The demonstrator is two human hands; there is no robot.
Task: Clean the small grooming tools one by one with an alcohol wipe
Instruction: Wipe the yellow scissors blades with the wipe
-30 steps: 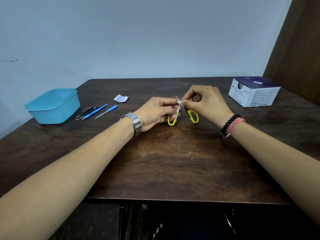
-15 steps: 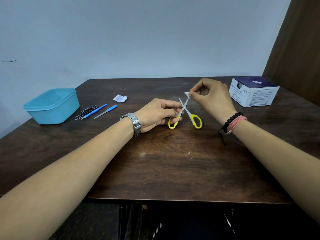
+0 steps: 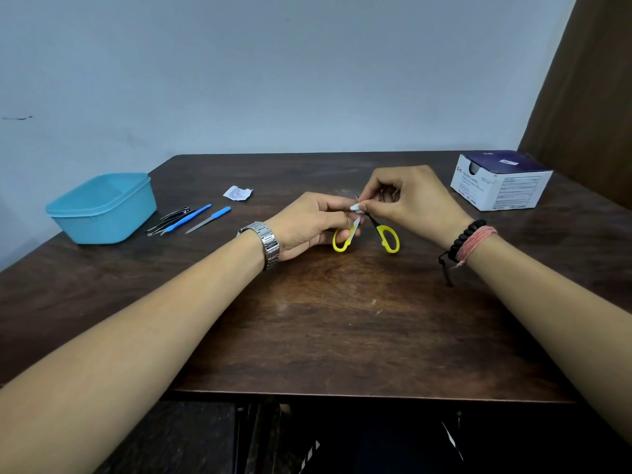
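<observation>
My right hand (image 3: pixel 410 200) pinches a small folded alcohol wipe (image 3: pixel 355 207) between thumb and fingertips, pressed against one blade of the yellow-handled scissors (image 3: pixel 366 229). My left hand (image 3: pixel 307 224) curls round the other half of the scissors near the left loop, holding them spread open just above the table (image 3: pixel 342 330), I think so that each blade can be wiped on its own. The blade tips are mostly hidden behind my fingers and the wipe, so I cannot tell how much steel is covered.

Well off to the left, the other grooming tools lie in a row: a blue-handled file (image 3: pixel 209 219), a longer blue-handled tool (image 3: pixel 188 218) and some dark metal pieces (image 3: pixel 171 218) too small to identify. They sit just beside the teal tub (image 3: pixel 102 206), probably where cleaned pieces go. A torn wipe sachet (image 3: pixel 237 193) lies behind them, and the wipe box (image 3: pixel 499 181) stands at my far right, its print unreadable.
</observation>
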